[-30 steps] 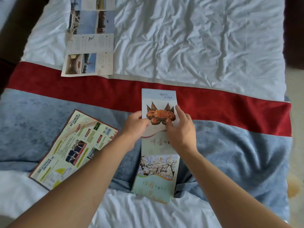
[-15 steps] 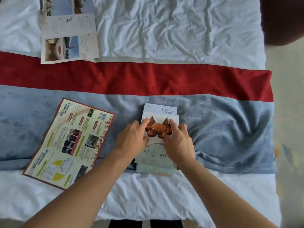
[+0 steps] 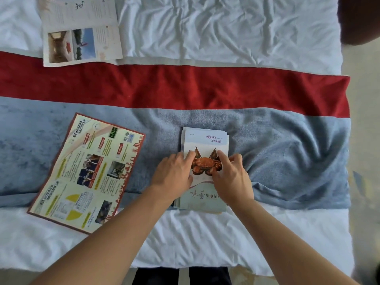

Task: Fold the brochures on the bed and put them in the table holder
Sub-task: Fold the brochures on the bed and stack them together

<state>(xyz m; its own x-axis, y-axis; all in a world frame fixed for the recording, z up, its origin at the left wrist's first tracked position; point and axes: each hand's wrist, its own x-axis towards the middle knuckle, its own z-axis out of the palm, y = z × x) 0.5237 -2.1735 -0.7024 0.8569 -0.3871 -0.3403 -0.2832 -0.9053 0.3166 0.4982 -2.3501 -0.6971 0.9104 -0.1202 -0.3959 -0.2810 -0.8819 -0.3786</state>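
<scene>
A crab-picture brochure point(image 3: 204, 138) lies folded into a compact stack on the blue band of the bed runner. My left hand point(image 3: 174, 175) presses flat on its left side and my right hand point(image 3: 232, 177) presses on its right side, fingers spread over the crab. A yellow and red brochure point(image 3: 86, 171) lies unfolded and tilted to the left of my left arm. A white photo brochure point(image 3: 82, 31) lies unfolded at the far left on the white sheet. No table holder is in view.
The bed point(image 3: 226, 27) has a wrinkled white sheet and a runner with a red band point(image 3: 246, 89) above a blue band point(image 3: 287, 151). The bed's right edge meets beige floor point(image 3: 364, 140). A dark object point(image 3: 359, 17) sits at the top right corner.
The long crab brochure has been folded down from its open strip into a short stack. Both hands moved onto it and now press it flat.
</scene>
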